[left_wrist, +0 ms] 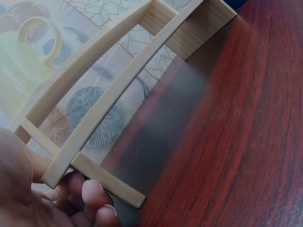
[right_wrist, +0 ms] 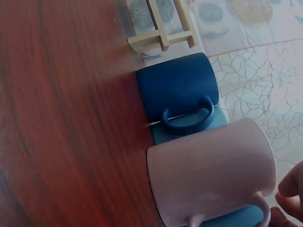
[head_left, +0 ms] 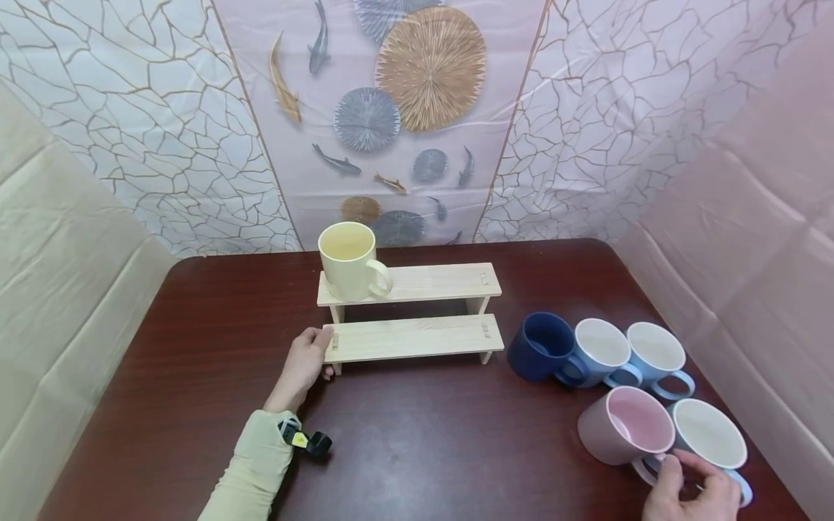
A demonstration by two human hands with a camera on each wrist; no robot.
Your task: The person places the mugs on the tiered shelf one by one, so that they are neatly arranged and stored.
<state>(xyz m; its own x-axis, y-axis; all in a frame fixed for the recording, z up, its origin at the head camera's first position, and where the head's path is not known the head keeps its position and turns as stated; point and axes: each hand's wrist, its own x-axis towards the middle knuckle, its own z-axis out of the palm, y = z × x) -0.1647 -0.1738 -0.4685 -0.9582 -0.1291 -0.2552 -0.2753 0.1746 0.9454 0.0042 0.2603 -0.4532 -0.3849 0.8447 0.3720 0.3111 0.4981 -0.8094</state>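
Note:
My left hand (head_left: 306, 362) grips the left end of the lower tier of a two-tier wooden stand (head_left: 410, 338); in the left wrist view, the thumb and curled fingers (left_wrist: 92, 193) are around that end of the board (left_wrist: 113, 94). On the upper tier's left side stands a yellow mug (head_left: 348, 264), handle to the right. At the lower right, my right hand (head_left: 697, 488) has its thumb and fingers at the handle of an upright pink mug (head_left: 606, 427). In the right wrist view the fingertips (right_wrist: 291, 182) are beside the pink mug's (right_wrist: 208, 175) handle.
A dark blue mug (head_left: 536, 351) stands right of the stand, with two light blue mugs (head_left: 596, 354) beside it. Another light blue mug (head_left: 706, 434) is right of the pink one. Patterned cloth (head_left: 573, 130) rises behind the dark red table (head_left: 163, 405), and pale padded walls flank it.

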